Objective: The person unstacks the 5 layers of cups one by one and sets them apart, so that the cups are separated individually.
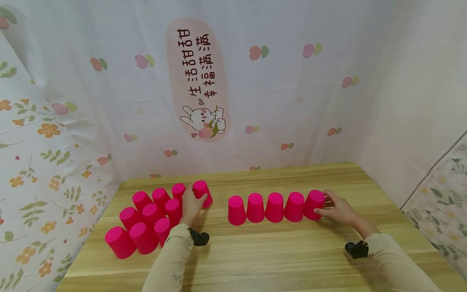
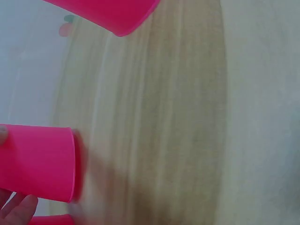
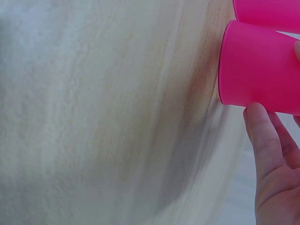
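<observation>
My left hand (image 1: 191,206) grips an upside-down pink cup (image 1: 202,194) at the back right corner of a group of similar cups. In the left wrist view, fingertips lie along both sides of that cup (image 2: 37,161), whose rim is close to the tabletop. On the other side, my right hand (image 1: 337,209) holds the rightmost pink cup (image 1: 313,205) of a row, thumb on the near side and fingers behind. The right wrist view shows this cup (image 3: 262,65) with its rim at the table and the thumb (image 3: 263,136) against its wall.
Several upside-down cups (image 1: 274,207) stand in a line left of my right hand. More cups (image 1: 143,238) form rows at the left of the wooden table (image 1: 262,259). A printed curtain (image 1: 284,101) hangs behind the table's back edge.
</observation>
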